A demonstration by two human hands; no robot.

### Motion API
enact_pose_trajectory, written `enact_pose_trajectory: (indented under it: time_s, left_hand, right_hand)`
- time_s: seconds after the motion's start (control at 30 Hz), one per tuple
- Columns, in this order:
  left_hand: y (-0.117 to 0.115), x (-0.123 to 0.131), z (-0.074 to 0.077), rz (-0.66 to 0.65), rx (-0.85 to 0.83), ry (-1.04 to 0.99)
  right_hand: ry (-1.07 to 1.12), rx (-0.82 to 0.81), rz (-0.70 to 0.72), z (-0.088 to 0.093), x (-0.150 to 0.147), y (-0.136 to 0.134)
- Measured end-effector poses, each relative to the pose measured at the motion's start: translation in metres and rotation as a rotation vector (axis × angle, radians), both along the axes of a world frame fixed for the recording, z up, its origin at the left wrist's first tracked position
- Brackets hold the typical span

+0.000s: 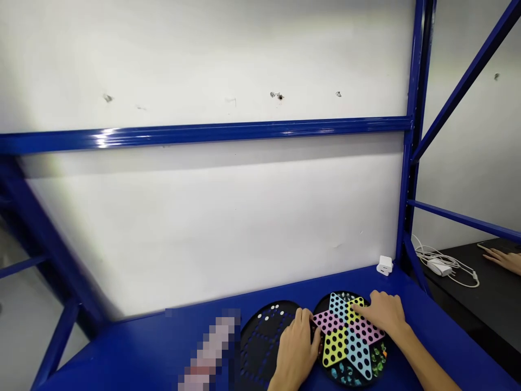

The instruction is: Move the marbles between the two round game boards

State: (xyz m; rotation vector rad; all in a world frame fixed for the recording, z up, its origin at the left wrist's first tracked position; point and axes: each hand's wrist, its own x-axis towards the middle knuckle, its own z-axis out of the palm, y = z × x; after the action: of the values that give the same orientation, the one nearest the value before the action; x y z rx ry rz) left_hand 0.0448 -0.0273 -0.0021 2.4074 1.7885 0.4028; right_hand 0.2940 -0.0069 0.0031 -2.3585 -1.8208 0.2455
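I observed the round black board with multicoloured star (347, 347) on the blue worktop (134, 353). My left hand (295, 350) touched its rim, grip state indeterminate. My right hand (385, 314) lay flat on it, grasping nothing.

No legible text or labels anywhere.

Left hand (295, 347) and right hand (385, 312) are bare, forearms uncovered.
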Motion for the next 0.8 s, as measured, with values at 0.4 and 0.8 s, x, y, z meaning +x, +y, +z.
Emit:
enact_pose_trajectory:
  time_s: [0.4, 0.8]
  left_hand:
    - [-0.012, 0.020, -0.007, 0.095, -0.042, 0.233]
    - [-0.015, 0.021, -0.002, -0.016, -0.047, 0.235]
  right_hand:
    - [0.082, 0.061, 0.051, -0.013, -0.008, 0.004]
    - [0.118, 0.010, 0.071, -0.018, -0.008, 0.007]
